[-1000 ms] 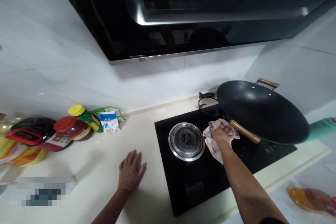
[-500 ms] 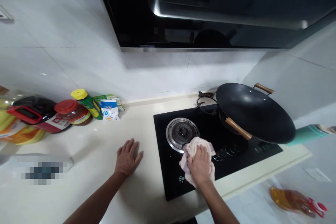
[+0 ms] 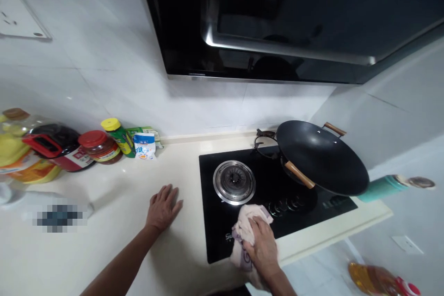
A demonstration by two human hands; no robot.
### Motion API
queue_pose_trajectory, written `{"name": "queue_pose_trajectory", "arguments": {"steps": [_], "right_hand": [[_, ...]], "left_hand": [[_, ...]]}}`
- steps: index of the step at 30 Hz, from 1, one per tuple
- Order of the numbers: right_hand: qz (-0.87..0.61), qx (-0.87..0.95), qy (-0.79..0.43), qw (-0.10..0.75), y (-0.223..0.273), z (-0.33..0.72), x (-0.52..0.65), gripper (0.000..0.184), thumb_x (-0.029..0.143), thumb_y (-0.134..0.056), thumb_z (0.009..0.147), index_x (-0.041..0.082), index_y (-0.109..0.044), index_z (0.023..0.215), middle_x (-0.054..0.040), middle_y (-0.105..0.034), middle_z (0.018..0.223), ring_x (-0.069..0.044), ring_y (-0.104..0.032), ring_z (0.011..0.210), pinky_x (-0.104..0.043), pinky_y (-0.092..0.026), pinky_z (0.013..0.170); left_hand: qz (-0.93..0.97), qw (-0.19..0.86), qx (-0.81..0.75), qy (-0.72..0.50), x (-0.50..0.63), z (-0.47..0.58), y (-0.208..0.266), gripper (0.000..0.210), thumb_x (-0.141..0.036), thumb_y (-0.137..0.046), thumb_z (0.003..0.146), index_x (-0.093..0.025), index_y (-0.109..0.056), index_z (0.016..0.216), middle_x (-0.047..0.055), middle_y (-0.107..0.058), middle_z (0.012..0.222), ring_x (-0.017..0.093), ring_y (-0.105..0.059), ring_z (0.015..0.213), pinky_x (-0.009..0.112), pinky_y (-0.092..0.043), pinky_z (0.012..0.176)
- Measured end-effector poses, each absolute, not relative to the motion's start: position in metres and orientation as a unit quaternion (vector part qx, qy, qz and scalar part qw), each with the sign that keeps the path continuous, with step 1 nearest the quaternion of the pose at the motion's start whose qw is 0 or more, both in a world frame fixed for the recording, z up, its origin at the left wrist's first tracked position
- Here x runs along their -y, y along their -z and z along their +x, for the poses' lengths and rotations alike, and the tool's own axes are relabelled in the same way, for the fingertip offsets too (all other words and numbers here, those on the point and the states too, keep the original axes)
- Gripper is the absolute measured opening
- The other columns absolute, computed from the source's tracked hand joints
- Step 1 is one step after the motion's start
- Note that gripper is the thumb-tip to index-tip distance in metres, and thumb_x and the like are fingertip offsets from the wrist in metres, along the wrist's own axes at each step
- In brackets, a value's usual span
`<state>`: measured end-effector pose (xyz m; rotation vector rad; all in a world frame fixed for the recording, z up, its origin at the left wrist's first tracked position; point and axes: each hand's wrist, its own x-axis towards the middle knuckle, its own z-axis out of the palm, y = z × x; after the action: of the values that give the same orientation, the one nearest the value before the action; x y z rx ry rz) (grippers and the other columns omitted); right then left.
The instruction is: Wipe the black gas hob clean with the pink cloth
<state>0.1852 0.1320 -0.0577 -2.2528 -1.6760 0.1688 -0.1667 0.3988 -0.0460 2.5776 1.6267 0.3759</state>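
Observation:
Near the front edge of the black gas cooktop point(image 3: 263, 222), my right hand point(image 3: 262, 243) grips a pale pink cloth point(image 3: 251, 222), bunched up under the fingers and draping over the front edge. A round metal burner point(image 3: 234, 182) lies just beyond the cloth. My left hand point(image 3: 162, 208) rests flat on the cream countertop point(image 3: 183, 245), left of the cooktop, fingers stretched out and holding nothing. A large black wok point(image 3: 322, 157) with wooden handles sits tilted at the right side of the cooktop.
Along the wall at left stand a red-lidded jar point(image 3: 100, 146), a yellow-capped green container point(image 3: 118, 137), a small white-blue packet point(image 3: 144, 145) and several bottles. A dark range hood point(image 3: 270, 62) hangs overhead. A teal cylinder point(image 3: 383, 188) and an oil bottle point(image 3: 378, 279) are at right.
My right hand has drawn the cloth back from the burner towards the cooktop's front edge. My left hand stays flat on the counter. The view has shifted a little.

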Motion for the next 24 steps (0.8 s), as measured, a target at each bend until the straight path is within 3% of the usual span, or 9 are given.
{"name": "queue_pose_trajectory", "arguments": {"steps": [5,12,17,20,24], "right_hand": [[-0.814,0.536,0.000,0.223,0.086,0.271,-0.094,0.060,0.048,-0.057,0.093,0.014,-0.062,0.142,-0.0213,-0.063,0.145,-0.041,-0.057,0.137,-0.058,-0.045,0.118],[-0.832,0.499,0.006,0.241,0.102,0.365,-0.061,0.065,0.057,-0.047,0.094,0.015,-0.056,0.143,-0.0238,-0.062,0.142,-0.044,-0.056,0.138,-0.059,-0.047,0.117],[-0.894,0.422,-0.022,0.148,0.094,0.442,-0.066,0.073,0.059,-0.034,0.093,0.009,-0.058,0.141,-0.0294,-0.061,0.141,-0.050,-0.056,0.136,-0.065,-0.051,0.108],[-0.907,0.408,-0.062,0.085,0.082,0.481,-0.087,0.072,0.056,-0.031,0.092,0.014,-0.060,0.142,-0.0254,-0.060,0.147,-0.048,-0.056,0.137,-0.067,-0.053,0.104],[-0.902,0.416,-0.103,0.049,0.064,0.512,-0.124,0.064,0.045,-0.039,0.086,0.017,-0.068,0.136,-0.0210,-0.062,0.150,-0.043,-0.059,0.139,-0.059,-0.055,0.104]], "left_hand": [[0.820,0.052,-0.565,-0.071,-0.395,-0.161,0.039,0.057,-0.046,-0.047,0.102,-0.022,-0.064,0.151,0.018,-0.053,0.168,0.036,-0.044,0.158,0.058,-0.038,0.123],[0.770,0.032,-0.637,-0.009,-0.368,-0.184,0.035,0.059,-0.048,-0.046,0.104,-0.025,-0.060,0.156,0.018,-0.046,0.172,0.036,-0.038,0.160,0.061,-0.035,0.124],[0.708,0.001,-0.705,-0.029,-0.338,-0.192,0.043,0.060,-0.049,-0.040,0.106,-0.024,-0.057,0.159,0.018,-0.046,0.172,0.035,-0.037,0.161,0.058,-0.034,0.125],[0.705,-0.009,-0.708,-0.039,-0.332,-0.187,0.044,0.060,-0.048,-0.042,0.106,-0.023,-0.058,0.158,0.018,-0.046,0.172,0.035,-0.036,0.161,0.057,-0.032,0.127],[0.708,-0.011,-0.705,-0.036,-0.334,-0.186,0.041,0.060,-0.049,-0.042,0.105,-0.023,-0.060,0.156,0.018,-0.048,0.171,0.035,-0.039,0.160,0.057,-0.034,0.124]]}}
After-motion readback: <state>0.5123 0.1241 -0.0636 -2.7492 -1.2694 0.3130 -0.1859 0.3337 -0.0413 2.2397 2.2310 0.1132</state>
